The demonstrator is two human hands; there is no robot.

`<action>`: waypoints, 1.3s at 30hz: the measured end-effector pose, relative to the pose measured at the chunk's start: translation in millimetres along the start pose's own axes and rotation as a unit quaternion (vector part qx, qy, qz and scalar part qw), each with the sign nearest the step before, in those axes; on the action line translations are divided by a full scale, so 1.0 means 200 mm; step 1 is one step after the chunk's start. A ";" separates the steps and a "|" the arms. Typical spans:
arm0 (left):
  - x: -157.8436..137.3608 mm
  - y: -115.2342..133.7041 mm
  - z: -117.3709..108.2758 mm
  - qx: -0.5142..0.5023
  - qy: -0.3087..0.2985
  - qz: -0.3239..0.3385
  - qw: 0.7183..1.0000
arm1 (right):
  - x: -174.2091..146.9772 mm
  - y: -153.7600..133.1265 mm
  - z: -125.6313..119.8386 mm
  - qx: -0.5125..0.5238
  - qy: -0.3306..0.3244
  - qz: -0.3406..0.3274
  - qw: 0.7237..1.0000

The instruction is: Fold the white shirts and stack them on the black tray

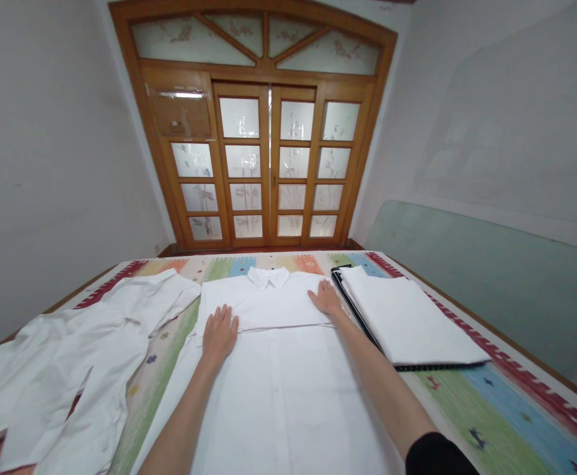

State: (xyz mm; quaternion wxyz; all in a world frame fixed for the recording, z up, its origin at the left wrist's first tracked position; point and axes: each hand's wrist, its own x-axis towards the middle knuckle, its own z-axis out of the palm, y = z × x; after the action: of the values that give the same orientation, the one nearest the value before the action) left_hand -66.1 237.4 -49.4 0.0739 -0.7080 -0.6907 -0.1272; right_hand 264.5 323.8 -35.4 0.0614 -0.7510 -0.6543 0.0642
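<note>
A white collared shirt (273, 389) lies spread out before me, its collar (269, 276) at the far end. Across its upper part runs a straight horizontal edge, just below both hands. My left hand (220, 332) rests flat on the left side of the shirt's upper part, fingers stretched out. On the right side, near the shoulder, my right hand (326, 298) lies flat with its fingers extended. Neither hand grips the cloth. The shirt's lower end runs out of view at the bottom.
A crumpled white garment (70, 349) lies to the left. To the right, folded white cloth (402, 316) rests on something black with a dotted edge. Beneath everything is a colourful patterned cover (511, 402). A pale green panel (486, 277) borders the right side; wooden glazed doors (269, 165) stand beyond.
</note>
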 end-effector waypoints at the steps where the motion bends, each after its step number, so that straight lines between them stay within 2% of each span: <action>1: 0.00 0.00 0.00 -0.002 -0.003 0.000 1.000 | -0.03 0.01 0.00 -0.003 0.000 -0.016 1.000; 9: -0.01 0.01 -0.02 -0.005 -0.011 -0.004 1.000 | -0.35 0.07 0.04 -0.033 0.023 -0.129 0.991; 20: -0.11 0.00 -0.06 0.002 -0.011 0.005 1.000 | -0.70 0.12 0.08 -0.033 0.064 -0.177 0.982; 28: -0.30 -0.02 -0.08 -0.008 -0.003 0.004 1.000 | -0.90 0.18 0.08 -0.027 0.070 -0.230 0.970; 39: -0.57 -0.16 -0.17 0.009 -0.048 0.021 0.999 | -1.17 0.26 0.08 -0.011 0.062 -0.302 0.951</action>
State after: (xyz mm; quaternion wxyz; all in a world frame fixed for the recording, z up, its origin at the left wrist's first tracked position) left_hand -101.9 120.1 -51.1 0.0500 -0.7271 -0.6794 -0.0853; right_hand 280.0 85.4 -55.6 0.1098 -0.5213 -0.8462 -0.0112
